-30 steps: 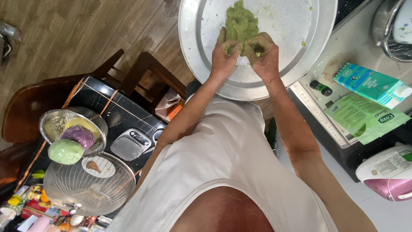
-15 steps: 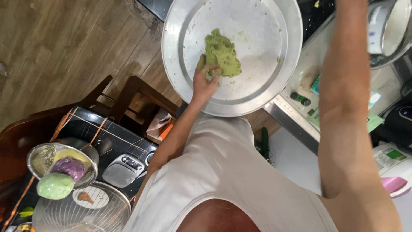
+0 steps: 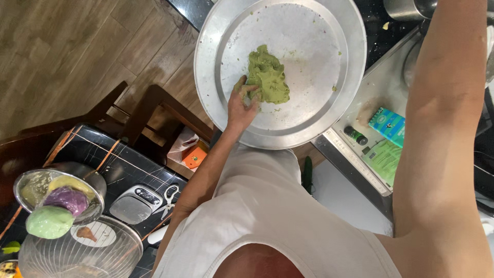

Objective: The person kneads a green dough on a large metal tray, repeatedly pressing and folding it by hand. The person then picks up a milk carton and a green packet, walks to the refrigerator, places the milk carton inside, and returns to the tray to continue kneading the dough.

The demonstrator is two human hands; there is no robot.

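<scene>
Left hand on green dough in a big metal tray.

The tray (image 3: pixel 355 62) fills the upper middle of the frame; the dough (image 3: pixel 267 77) lies at its centre, where the left hand (image 3: pixel 242 105) clutches its lower edge, apparently to steady it. The right arm (image 3: pixel 442 128) rises at right, its hand out of frame.

**Layout around the round tray**

A lump of dough (image 3: pixel 267 76) is set in the round tray (image 3: pixel 206 67), left of its centre. A small bottle (image 3: pixel 355 135) and a carton (image 3: pixel 389 125) are placed right of the tray. A bowl of dough balls (image 3: pixel 57 195), a kitchen scale (image 3: pixel 136 204) and scissors (image 3: pixel 169 201) are laid out far below-left of it.
</scene>
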